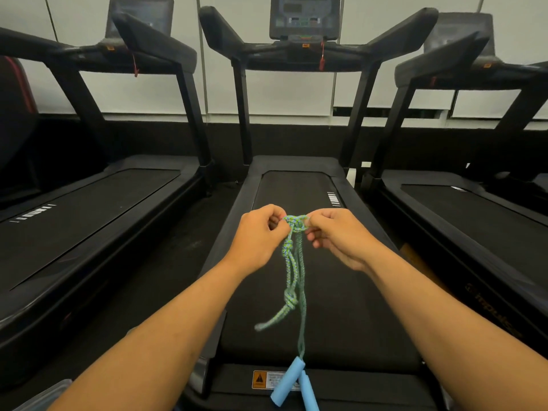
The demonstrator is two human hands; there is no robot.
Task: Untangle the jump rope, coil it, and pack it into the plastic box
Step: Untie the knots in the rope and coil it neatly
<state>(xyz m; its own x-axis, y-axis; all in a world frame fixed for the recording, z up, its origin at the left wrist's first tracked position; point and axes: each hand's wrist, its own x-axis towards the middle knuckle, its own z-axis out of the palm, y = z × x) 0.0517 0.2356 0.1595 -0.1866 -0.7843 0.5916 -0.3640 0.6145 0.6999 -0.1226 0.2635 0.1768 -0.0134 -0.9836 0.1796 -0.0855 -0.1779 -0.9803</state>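
A green-and-blue braided jump rope [292, 268] hangs in the air over the middle treadmill's belt. My left hand [261, 235] and my right hand [335, 235] pinch a knot at its top from either side. Two more knots sit lower on the hanging strands. A loose loop sticks out to the lower left. Two light blue foam handles [289, 384] dangle at the bottom, near the treadmill's rear edge. A corner of a clear plastic box [44, 396] shows at the bottom left, mostly hidden by my left forearm.
Three black treadmills stand side by side; I face the middle treadmill [341, 292]. Its console [304, 19] and handrails rise ahead. Red safety clips hang from the consoles. A dark floor strip runs between the machines.
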